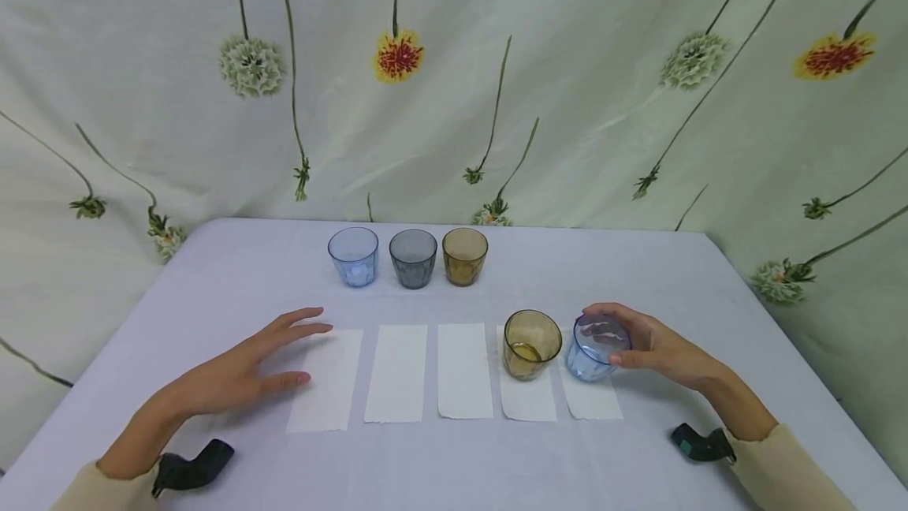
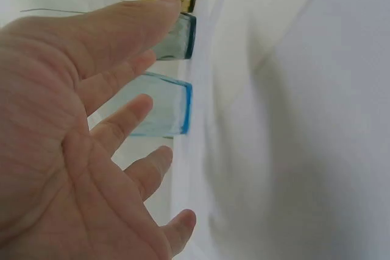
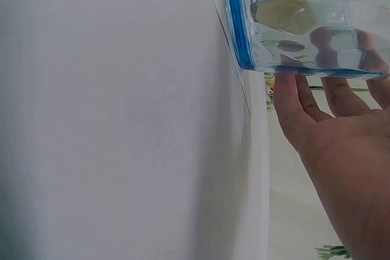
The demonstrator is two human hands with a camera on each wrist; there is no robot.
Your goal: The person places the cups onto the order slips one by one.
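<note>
My right hand [image 1: 663,349] holds a clear blue glass [image 1: 596,357] near its rim, with the thumb in front and the fingers round the far side. The glass is upright over the rightmost white paper strip [image 1: 596,404]. In the right wrist view the fingers show through the wall of the blue glass [image 3: 317,22]. Just left of it an amber glass [image 1: 530,349] stands on the neighbouring strip. My left hand [image 1: 244,369] hovers with fingers spread by the leftmost paper strip [image 1: 326,385]; nothing is in its grasp. In the left wrist view the palm of the left hand [image 2: 91,120] faces the camera.
At the back stand a blue glass [image 1: 355,259], a grey glass [image 1: 413,260] and an amber glass [image 1: 464,259] in a row. More paper strips [image 1: 397,377] lie across the white-covered table [image 1: 454,471]. A flower-print cloth [image 1: 454,101] hangs behind.
</note>
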